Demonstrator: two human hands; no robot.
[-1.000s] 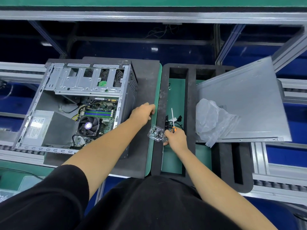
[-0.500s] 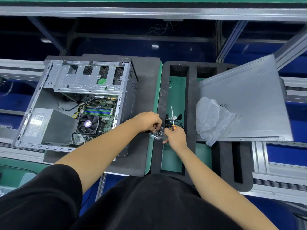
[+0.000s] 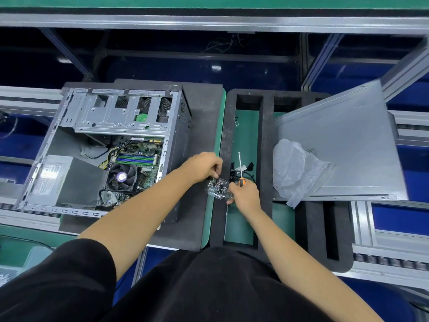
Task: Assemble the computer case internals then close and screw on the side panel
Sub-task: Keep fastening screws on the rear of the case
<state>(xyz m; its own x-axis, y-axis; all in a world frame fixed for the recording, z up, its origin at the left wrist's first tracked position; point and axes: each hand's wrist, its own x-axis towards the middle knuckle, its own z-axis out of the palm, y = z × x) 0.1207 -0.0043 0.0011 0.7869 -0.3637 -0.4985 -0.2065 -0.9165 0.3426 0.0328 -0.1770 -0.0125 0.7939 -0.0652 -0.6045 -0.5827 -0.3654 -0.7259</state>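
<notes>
Both hands on a clear screw bag (image 3: 218, 188).
Left hand (image 3: 204, 167) pinching its top; right hand (image 3: 243, 192) gripping its side plus a screwdriver (image 3: 241, 173).

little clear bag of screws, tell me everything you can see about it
The clear bag of screws is a small, crinkled, see-through plastic pouch with a cluster of small dark screws inside. It is held up between the two hands, above the seam between the dark mat and the black foam tray. The left hand pinches its top edge, and the right hand grips its right side while also holding an orange-handled screwdriver. Whether it is sealed cannot be told.
</notes>
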